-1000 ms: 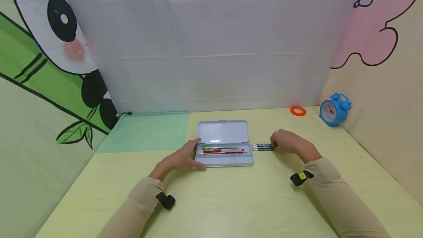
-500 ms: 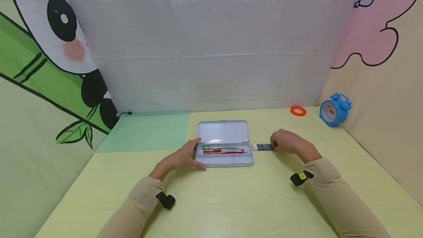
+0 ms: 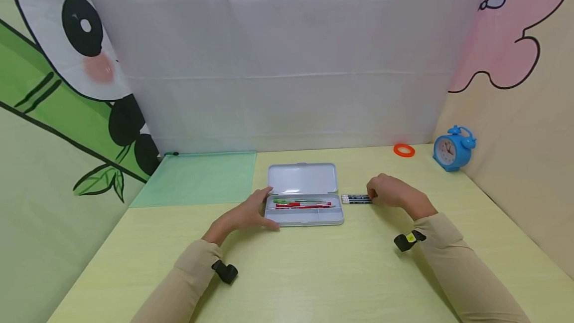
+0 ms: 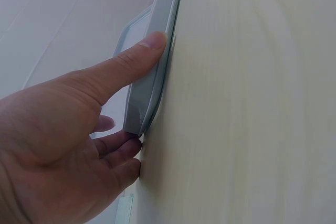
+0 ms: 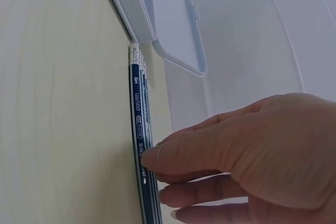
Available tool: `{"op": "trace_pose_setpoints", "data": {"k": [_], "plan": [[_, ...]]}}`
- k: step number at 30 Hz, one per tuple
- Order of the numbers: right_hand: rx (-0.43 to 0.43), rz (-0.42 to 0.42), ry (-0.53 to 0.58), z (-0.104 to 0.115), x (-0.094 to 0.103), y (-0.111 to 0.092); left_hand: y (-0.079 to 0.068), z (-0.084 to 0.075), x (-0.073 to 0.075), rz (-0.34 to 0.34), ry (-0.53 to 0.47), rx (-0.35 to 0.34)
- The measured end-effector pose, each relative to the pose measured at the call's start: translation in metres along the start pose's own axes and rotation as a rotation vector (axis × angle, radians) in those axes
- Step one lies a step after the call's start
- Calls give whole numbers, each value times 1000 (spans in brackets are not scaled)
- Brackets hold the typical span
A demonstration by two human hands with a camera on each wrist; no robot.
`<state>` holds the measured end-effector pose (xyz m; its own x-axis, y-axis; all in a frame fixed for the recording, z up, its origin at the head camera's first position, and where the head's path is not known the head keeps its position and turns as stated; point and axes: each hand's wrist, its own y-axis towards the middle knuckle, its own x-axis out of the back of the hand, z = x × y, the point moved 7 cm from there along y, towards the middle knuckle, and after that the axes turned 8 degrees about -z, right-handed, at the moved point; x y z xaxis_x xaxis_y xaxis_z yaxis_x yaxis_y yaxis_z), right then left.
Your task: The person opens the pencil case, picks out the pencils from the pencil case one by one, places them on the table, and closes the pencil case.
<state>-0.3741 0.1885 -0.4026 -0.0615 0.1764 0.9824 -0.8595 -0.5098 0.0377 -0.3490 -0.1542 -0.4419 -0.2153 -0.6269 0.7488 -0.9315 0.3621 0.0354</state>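
Note:
A light grey pencil case [image 3: 305, 218] lies with its lid [image 3: 302, 178] raised on the table. Inside it are a green pen [image 3: 291, 201] and red pens [image 3: 305, 206]. My left hand [image 3: 246, 212] holds the case's left end; in the left wrist view the thumb [image 4: 152, 40] presses the front wall and the other fingers bend around the end. Right of the case, dark pencils [image 3: 356, 199] with white eraser ends lie side by side. My right hand [image 3: 390, 193] pinches them, its thumb [image 5: 157, 157] on the nearest pencil. Their far ends are hidden by the hand.
A pale green mat [image 3: 202, 178] covers the back left of the table. An orange ring [image 3: 404, 150] and a blue alarm clock [image 3: 453, 149] stand at the back right. A white cloth wall [image 3: 287, 64] closes off the rear.

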Motion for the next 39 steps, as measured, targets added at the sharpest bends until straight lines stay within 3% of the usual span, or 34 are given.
{"op": "trace_pose_setpoints", "data": {"k": [16,29,39], "plan": [[44,-51,8,12,5,4,0,1,-1,0,-4,9],[170,-172,98,49,14,8,0,-2,0,-1,-3,11],[236,-196,153,78,12,12,2,1,-1,-5,-9,5]]}}
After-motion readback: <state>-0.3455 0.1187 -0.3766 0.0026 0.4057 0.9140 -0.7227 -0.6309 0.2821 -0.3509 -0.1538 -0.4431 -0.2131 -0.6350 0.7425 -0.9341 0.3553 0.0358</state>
